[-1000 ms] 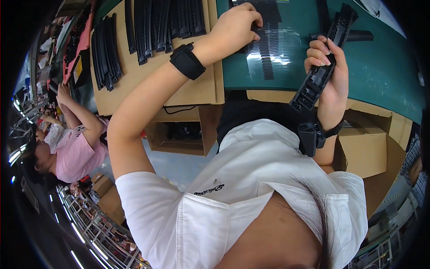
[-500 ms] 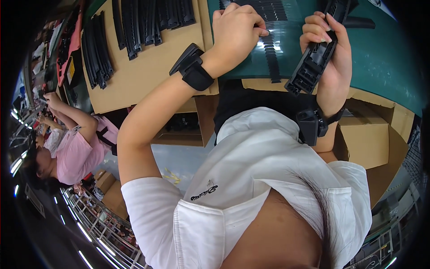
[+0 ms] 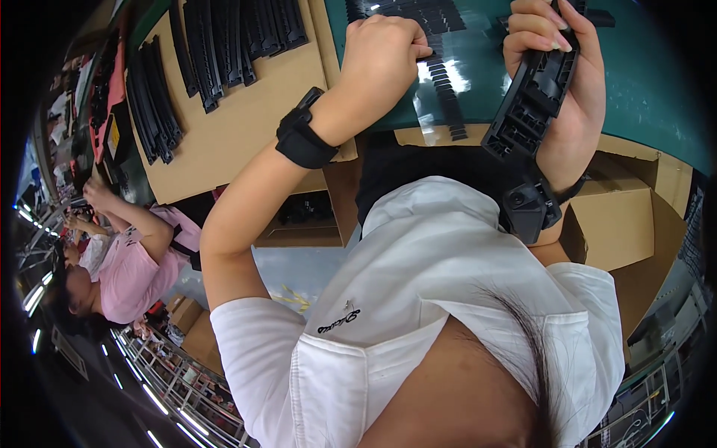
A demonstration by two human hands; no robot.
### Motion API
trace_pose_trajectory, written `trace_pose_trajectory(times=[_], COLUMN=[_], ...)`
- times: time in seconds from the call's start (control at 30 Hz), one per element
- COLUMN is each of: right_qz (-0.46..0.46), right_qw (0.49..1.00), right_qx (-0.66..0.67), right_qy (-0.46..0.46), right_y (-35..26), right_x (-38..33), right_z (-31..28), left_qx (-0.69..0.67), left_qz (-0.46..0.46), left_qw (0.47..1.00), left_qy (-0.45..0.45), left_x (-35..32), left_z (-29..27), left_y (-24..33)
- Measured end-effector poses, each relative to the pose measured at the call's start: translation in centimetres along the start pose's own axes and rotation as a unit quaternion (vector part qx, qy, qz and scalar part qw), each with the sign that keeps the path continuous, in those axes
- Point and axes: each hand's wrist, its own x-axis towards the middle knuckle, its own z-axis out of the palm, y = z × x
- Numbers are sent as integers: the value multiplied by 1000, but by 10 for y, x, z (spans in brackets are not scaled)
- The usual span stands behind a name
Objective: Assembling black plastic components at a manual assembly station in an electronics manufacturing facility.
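Note:
My right hand [image 3: 571, 89] is wrapped round a long black plastic part [image 3: 520, 123], ribbed and hollow on the side that shows, and holds it tilted above the table's near edge. My left hand [image 3: 385, 63] is closed with its fingertips pinched together. It hovers at a clear sheet that carries a row of small black pieces [image 3: 448, 97]. Whatever lies between the left fingertips is too small or hidden to tell. Beyond that hand, more black pieces [image 3: 441, 13] lie in close rows on the same sheet.
Several long black strips [image 3: 216, 60] lie on a cardboard sheet [image 3: 224, 142] at the left of the green table [image 3: 642, 89]. Open cardboard boxes [image 3: 616, 224] stand below the table edge. At far left a person in a pink shirt [image 3: 142, 276] works.
The view has shifted slightly. My left hand has moved a little left and down, still pinched. My right hand keeps hold of the black plastic part and turns it slightly.

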Motion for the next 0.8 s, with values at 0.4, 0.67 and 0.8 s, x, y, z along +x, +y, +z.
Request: trace_pose_trajectory(times=[0.4,0.67,0.8], right_qz=[-7,-2,3], right_qw=[999,998,998], right_qx=[-37,-62,-57], right_qy=[9,7,7], right_y=[6,11,12], right_x=[0,-3,-5], right_z=[9,20,23], left_qx=[-314,-361,-385], left_qz=[352,287,255], left_qw=[845,864,870], left_qy=[252,202,176], left_x=[13,-6,-4], left_z=[-26,-42,-39], left_y=[26,41,48])
